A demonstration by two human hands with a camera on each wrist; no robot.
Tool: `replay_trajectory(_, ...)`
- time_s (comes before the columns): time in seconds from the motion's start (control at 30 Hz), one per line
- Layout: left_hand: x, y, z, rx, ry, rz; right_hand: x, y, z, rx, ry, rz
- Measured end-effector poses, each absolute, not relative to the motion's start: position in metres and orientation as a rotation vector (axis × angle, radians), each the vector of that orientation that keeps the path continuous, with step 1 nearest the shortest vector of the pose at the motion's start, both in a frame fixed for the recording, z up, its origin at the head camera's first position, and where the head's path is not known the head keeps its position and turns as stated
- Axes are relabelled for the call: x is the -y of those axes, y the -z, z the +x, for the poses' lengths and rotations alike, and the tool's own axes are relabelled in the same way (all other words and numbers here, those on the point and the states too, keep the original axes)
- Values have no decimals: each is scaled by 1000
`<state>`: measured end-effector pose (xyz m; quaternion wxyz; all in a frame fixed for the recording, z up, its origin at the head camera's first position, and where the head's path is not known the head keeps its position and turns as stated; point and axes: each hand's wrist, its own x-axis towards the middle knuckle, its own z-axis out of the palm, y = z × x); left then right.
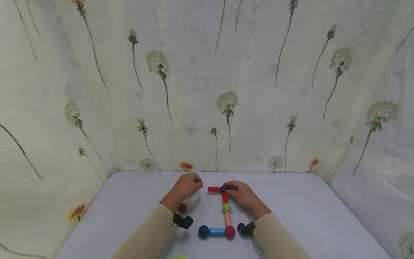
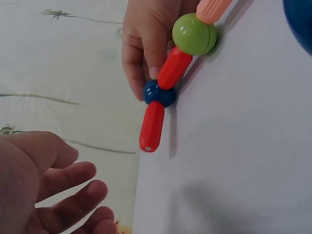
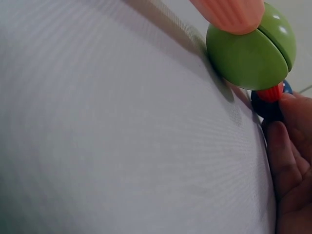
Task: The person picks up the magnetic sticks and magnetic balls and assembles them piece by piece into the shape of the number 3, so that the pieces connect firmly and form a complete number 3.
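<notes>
My right hand [image 1: 242, 194] pinches a small dark blue ball [image 2: 159, 93] between thumb and fingers at the far end of a chain of rods and balls. One red rod [image 2: 152, 127] sticks out from this ball to the left. Another red rod [image 1: 225, 198] joins it to a green ball [image 3: 248, 58]. From there a pink rod [image 1: 228, 218] leads to a red ball [image 1: 230, 232], then a light blue rod [image 1: 216, 232] and a larger dark blue ball [image 1: 203, 231]. Left of the free rod end hovers my left hand [image 1: 188, 186], loosely curled and holding nothing.
A loose dark red ball [image 1: 182, 208] lies by my left wrist. Part of a yellow-green piece [image 1: 179, 257] shows at the bottom edge. The white table [image 1: 323, 223] ends at a flower-patterned curtain [image 1: 194, 90]. Black wrist devices [image 1: 182, 221] sit on both sleeves.
</notes>
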<state>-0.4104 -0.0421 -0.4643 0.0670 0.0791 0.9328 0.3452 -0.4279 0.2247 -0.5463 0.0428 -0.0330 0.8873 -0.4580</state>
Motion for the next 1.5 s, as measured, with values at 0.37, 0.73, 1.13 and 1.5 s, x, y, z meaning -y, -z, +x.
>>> replay_trajectory(0.37,82,470,-382,-2743,-913,227,-222,545,-428,-2710,1408,-85)
replay_trajectory(0.73,102,484,-367,-2689,-932,255,-222,543,-427,-2715,1408,-94)
replay_trajectory(1.13,109,505,-363,-2673,-998,271,-222,542,-424,-2698,1422,-118)
replay_trajectory(1.5,113,512,-361,-2696,-1072,293,-222,544,-426,-2702,1415,-105)
